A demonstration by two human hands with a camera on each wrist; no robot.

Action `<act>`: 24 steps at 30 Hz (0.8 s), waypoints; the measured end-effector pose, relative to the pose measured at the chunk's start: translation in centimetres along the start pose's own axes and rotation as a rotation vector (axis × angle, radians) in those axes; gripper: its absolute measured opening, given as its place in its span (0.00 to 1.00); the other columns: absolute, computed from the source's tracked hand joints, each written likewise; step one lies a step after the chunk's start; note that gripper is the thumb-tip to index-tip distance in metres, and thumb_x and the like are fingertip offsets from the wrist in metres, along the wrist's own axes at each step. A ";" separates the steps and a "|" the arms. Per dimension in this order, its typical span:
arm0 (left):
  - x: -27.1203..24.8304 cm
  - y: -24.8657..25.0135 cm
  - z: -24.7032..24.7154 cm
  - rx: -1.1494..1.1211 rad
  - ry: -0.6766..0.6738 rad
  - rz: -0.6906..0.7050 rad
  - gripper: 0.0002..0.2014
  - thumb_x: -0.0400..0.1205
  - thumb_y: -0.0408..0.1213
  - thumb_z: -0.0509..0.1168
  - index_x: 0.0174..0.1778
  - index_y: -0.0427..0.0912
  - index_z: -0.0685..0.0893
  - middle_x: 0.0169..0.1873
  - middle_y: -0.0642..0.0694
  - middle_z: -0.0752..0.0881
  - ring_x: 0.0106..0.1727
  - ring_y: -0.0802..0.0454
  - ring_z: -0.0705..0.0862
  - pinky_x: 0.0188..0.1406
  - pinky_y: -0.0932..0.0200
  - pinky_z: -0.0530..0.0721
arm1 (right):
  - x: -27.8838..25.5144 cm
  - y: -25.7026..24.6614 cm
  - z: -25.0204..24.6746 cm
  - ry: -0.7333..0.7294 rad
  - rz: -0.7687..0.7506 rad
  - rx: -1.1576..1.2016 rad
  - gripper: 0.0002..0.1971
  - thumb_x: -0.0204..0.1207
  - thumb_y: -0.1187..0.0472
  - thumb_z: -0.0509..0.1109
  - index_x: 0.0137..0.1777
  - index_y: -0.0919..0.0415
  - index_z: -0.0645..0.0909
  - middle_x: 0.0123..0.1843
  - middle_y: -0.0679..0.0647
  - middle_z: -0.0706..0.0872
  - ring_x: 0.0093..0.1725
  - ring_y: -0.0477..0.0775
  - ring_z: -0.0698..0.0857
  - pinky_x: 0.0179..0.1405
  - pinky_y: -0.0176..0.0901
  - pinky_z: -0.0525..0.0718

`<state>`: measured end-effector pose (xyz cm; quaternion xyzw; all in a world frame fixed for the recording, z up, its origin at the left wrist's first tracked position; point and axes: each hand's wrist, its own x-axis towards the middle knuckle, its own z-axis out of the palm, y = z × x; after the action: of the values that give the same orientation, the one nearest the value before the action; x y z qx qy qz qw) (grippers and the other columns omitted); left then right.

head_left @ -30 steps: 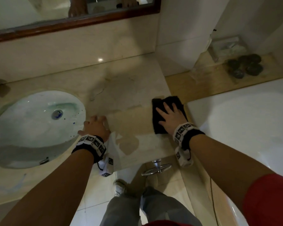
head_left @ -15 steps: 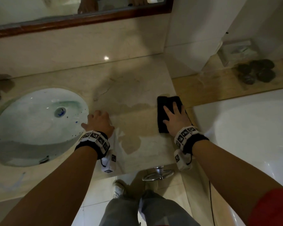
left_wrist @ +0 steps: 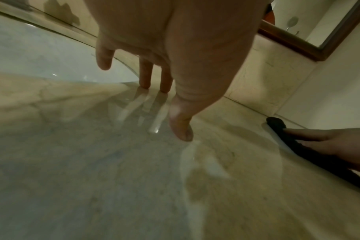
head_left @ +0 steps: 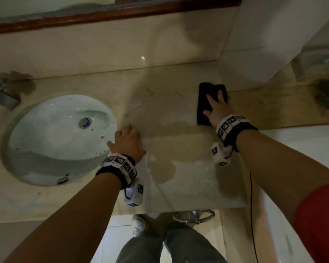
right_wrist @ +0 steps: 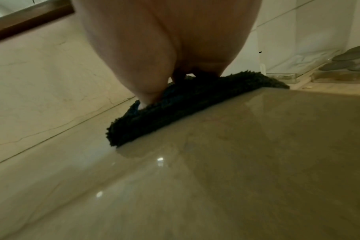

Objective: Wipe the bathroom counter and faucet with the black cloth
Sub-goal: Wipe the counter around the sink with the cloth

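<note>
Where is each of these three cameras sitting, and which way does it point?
Head: worn high, looks down at counter and sink; both forearms show.
Left wrist: looks along left hand, fingertips on marble.
Right wrist: looks along right hand pressing black cloth.
Shared: all three show the cloth.
</note>
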<state>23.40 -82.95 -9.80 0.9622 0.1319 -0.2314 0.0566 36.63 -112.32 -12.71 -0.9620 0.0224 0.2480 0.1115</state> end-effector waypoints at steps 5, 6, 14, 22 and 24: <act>-0.1 -0.2 0.3 -0.011 0.024 -0.001 0.33 0.70 0.55 0.76 0.69 0.55 0.71 0.82 0.52 0.57 0.78 0.40 0.60 0.69 0.28 0.67 | 0.3 -0.8 0.0 0.030 -0.015 -0.052 0.33 0.86 0.42 0.57 0.87 0.39 0.48 0.89 0.53 0.39 0.85 0.73 0.40 0.84 0.65 0.49; -0.1 -0.3 0.3 -0.017 0.025 0.003 0.32 0.70 0.55 0.76 0.69 0.55 0.71 0.82 0.52 0.57 0.78 0.40 0.60 0.70 0.27 0.67 | 0.1 -1.0 0.0 0.034 -0.033 -0.086 0.32 0.86 0.41 0.57 0.87 0.39 0.48 0.89 0.54 0.40 0.85 0.73 0.40 0.84 0.66 0.49; -1.3 -1.9 0.1 -0.038 0.035 0.057 0.25 0.75 0.53 0.72 0.67 0.58 0.75 0.80 0.53 0.63 0.76 0.42 0.65 0.71 0.27 0.64 | -5.0 -9.5 3.4 0.007 -0.268 -0.225 0.30 0.86 0.43 0.55 0.86 0.39 0.50 0.89 0.53 0.43 0.85 0.72 0.43 0.83 0.68 0.53; -6.1 -8.6 1.4 -0.010 0.032 -0.007 0.21 0.78 0.48 0.69 0.67 0.57 0.76 0.68 0.48 0.72 0.68 0.42 0.73 0.62 0.34 0.74 | -11.7 -19.7 9.9 -0.056 -0.424 -0.335 0.31 0.87 0.44 0.56 0.86 0.38 0.47 0.89 0.54 0.40 0.85 0.72 0.41 0.83 0.69 0.49; -7.3 -10.2 1.9 -0.019 0.018 -0.020 0.21 0.78 0.48 0.69 0.68 0.56 0.76 0.68 0.47 0.72 0.69 0.42 0.72 0.63 0.34 0.73 | -13.8 -21.6 11.9 -0.068 -0.473 -0.339 0.31 0.86 0.44 0.57 0.86 0.38 0.48 0.89 0.55 0.40 0.85 0.72 0.40 0.83 0.69 0.48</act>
<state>13.45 -75.10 -8.61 0.9623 0.1445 -0.2218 0.0623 21.06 -88.80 -11.79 -0.9367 -0.2478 0.2473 0.0047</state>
